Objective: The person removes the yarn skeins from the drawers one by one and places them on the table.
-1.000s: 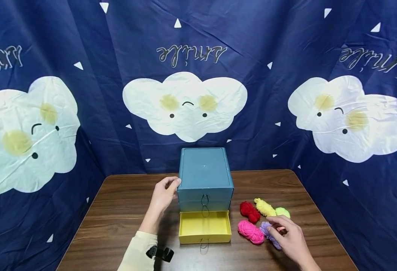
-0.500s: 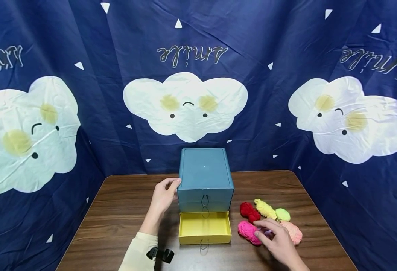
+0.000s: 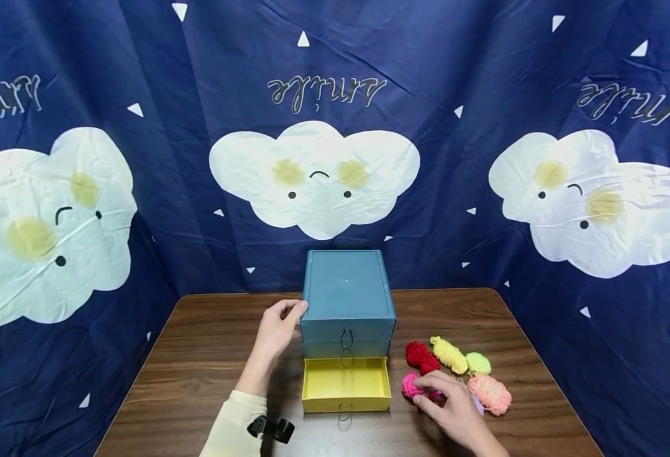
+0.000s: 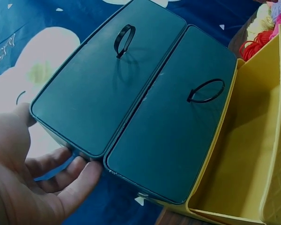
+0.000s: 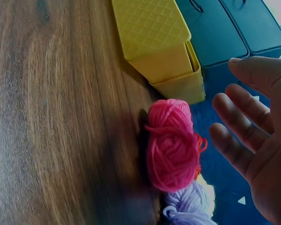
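Note:
My left hand rests against the left side of a blue drawer box; in the left wrist view its fingers touch the box's edge. At the bottom of the box a yellow drawer is pulled out, with nothing visible inside. My right hand hovers over a bright pink yarn skein, partly covering it. In the right wrist view the fingers are spread apart, clear of the pink skein. A lilac skein lies beside it, mostly hidden by the hand in the head view.
Red, yellow, light green and peach yarn skeins lie right of the drawer. Wire loop handles stick out from the drawer fronts. A navy cloud-print curtain surrounds the wooden table.
My right hand has moved left, from above the lilac and peach skeins to above the pink one, uncovering the peach skein. The left hand stays at the box.

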Action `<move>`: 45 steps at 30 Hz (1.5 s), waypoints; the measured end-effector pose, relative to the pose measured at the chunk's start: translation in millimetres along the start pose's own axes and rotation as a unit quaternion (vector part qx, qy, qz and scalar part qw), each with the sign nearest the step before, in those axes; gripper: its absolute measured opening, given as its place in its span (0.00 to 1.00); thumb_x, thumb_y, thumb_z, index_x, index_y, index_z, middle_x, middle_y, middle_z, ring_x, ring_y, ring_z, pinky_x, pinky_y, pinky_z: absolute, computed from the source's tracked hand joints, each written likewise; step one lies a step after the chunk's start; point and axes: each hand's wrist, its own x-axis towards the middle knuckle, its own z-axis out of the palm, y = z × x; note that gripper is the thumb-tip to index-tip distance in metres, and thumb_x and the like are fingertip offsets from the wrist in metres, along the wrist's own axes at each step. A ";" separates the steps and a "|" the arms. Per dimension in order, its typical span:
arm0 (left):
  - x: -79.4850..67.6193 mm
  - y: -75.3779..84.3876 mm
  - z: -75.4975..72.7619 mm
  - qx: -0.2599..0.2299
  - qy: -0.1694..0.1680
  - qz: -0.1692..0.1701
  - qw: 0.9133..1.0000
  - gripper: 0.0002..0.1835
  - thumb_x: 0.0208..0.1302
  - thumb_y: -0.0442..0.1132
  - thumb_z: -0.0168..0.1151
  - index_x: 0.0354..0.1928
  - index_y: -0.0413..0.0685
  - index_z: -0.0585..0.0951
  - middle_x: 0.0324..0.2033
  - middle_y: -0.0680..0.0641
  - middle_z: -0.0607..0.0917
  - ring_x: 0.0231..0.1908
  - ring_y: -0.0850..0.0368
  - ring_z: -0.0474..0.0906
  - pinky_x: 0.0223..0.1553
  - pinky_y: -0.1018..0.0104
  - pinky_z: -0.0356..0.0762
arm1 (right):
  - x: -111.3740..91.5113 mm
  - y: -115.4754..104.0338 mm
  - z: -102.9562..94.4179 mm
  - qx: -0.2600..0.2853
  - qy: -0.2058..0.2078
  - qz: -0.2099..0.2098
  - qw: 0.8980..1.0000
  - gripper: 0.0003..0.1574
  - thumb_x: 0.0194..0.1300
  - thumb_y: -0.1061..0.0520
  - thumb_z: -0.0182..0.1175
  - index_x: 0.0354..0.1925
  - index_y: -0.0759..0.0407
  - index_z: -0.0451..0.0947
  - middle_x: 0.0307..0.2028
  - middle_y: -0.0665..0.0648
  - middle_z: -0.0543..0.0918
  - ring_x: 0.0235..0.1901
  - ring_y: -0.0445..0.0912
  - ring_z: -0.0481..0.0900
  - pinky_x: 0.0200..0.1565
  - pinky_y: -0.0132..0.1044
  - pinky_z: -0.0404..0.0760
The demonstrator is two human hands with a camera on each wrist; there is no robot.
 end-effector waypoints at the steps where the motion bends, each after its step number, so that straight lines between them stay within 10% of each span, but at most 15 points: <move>1: -0.3 0.2 -0.1 -0.001 -0.002 0.000 1.000 0.24 0.70 0.55 0.66 0.56 0.43 0.84 0.35 0.47 0.79 0.35 0.56 0.79 0.48 0.46 0.87 | 0.5 -0.7 1.1 0.002 -0.001 -0.005 1.000 0.17 0.55 0.63 0.77 0.44 0.51 0.88 0.40 0.46 0.88 0.37 0.40 0.83 0.35 0.32 0.79; 45: -3.4 5.9 0.1 0.032 0.000 0.015 0.999 0.22 0.73 0.51 0.64 0.55 0.40 0.84 0.35 0.45 0.81 0.35 0.56 0.82 0.45 0.48 0.88 | -8.9 -10.0 40.3 0.091 -0.144 0.065 0.983 0.14 0.66 0.53 0.71 0.50 0.52 0.88 0.41 0.53 0.90 0.37 0.32 0.82 0.36 0.32 0.84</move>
